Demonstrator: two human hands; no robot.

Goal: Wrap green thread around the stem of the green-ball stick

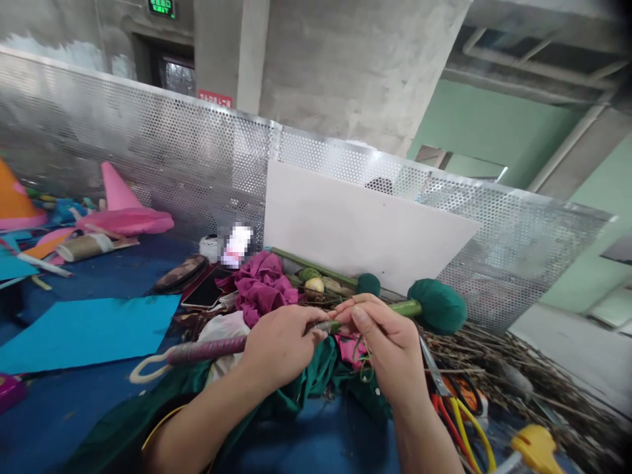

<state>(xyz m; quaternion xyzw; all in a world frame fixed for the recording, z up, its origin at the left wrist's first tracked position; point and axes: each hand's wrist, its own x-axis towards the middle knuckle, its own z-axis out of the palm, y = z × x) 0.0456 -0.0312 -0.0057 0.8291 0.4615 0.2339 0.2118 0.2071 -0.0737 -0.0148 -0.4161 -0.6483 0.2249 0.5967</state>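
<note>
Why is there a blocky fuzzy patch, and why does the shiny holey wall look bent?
Head view: the small pink-and-white patch is pixelated into blocks; the perforated silver metal screen bows, likely from a wide lens; the left hand and right hand, holding a green ball-ended stick, look sharp.

One head-worn camera looks forward and down from close behind and above the left hand (279, 345) and right hand (390, 342), which sit low in the middle. Ahead of the hands it faces a perforated screen (148, 151). The frame tilts, lower beyond the right hand.
</note>
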